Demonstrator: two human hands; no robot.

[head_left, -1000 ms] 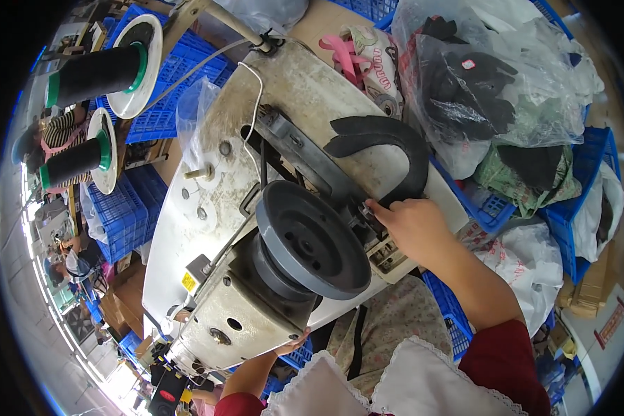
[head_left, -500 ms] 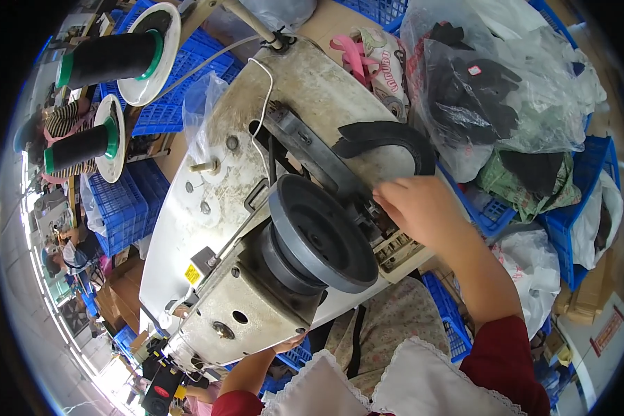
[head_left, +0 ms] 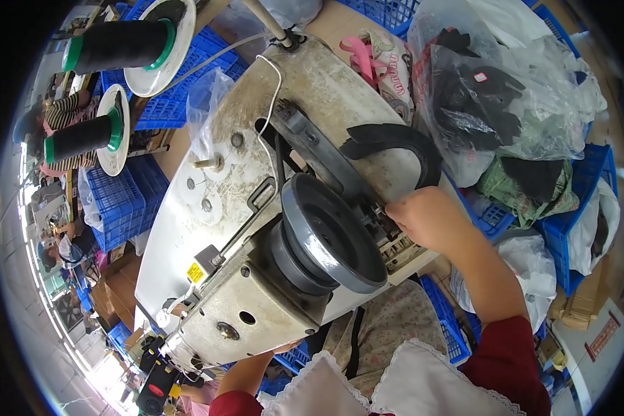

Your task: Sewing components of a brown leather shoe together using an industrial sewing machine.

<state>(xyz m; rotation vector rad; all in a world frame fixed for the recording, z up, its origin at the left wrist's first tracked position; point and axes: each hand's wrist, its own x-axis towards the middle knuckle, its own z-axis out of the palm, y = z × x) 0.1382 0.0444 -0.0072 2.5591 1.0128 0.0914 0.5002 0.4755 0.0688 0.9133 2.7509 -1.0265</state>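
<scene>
One sewing machine (head_left: 256, 229), one handwheel (head_left: 329, 232), two thread cones (head_left: 83, 136), right hand (head_left: 430, 218)

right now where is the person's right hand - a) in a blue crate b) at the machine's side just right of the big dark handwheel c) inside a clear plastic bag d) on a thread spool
b, the right hand rests against the sewing machine beside the dark handwheel, below the curved black piece, well away from the thread spools.
</scene>
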